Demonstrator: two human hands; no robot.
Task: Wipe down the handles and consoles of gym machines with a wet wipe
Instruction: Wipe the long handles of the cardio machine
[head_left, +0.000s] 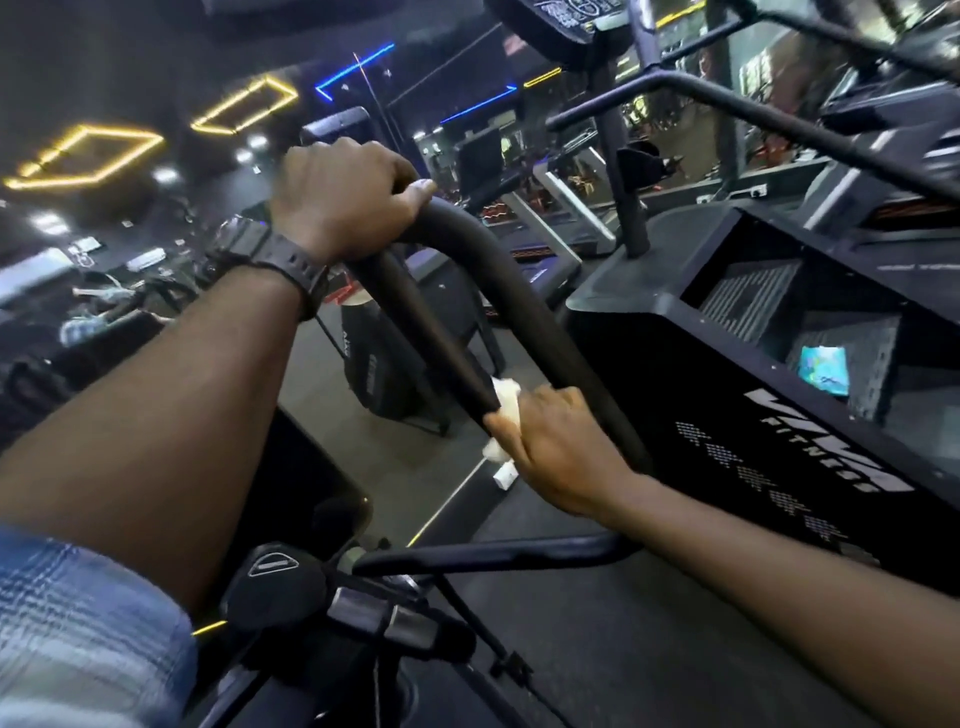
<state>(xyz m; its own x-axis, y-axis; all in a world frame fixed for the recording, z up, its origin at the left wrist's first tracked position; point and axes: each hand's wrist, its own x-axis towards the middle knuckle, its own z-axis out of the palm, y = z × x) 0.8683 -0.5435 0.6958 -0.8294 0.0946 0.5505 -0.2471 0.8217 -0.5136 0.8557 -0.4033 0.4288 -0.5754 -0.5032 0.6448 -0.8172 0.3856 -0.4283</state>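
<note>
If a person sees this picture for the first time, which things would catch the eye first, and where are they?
First, the two bare arms reaching to the black curved handle at the centre: the left hand grips its top bend, and the right hand lower down presses a white wipe around the bar. Next, the yellow ceiling lights at upper left and the black machine with white lettering at right.

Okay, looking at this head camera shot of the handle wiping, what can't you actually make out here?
- Wet wipe: mostly hidden inside the right hand; its size and state unclear.
- Handle: its top is covered by the left hand.
- Console: cut off by the top edge, screen unreadable.
- Background machines: blurred and dim.
- Blue packet on the machine step: label too small.
</note>
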